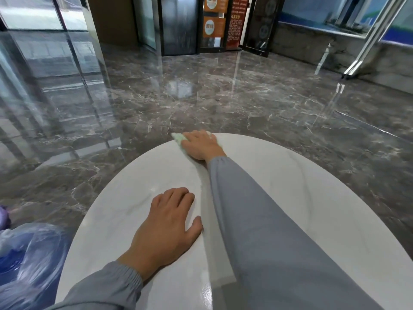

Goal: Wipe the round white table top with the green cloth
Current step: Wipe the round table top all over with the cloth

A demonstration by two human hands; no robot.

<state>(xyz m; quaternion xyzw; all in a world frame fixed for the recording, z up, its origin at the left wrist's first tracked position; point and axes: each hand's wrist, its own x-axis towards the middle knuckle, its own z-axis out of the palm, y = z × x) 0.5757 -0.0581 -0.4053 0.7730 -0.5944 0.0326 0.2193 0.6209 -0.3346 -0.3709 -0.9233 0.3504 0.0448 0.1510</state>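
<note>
One green cloth pressed at the far rim of the round white bench.
The right hand lies palm-down on the cloth at the centre of the frame, fingers flat rather than gripping (only a pale green corner shows to its left). The left hand rests flat on bare bench lower down, fingers loose, holding nothing. A blue plastic bag sits at lower left.

No txt legible. Two orange paper posters & a red printed notice on dark glass doors carry print, too blurred to read.
</note>
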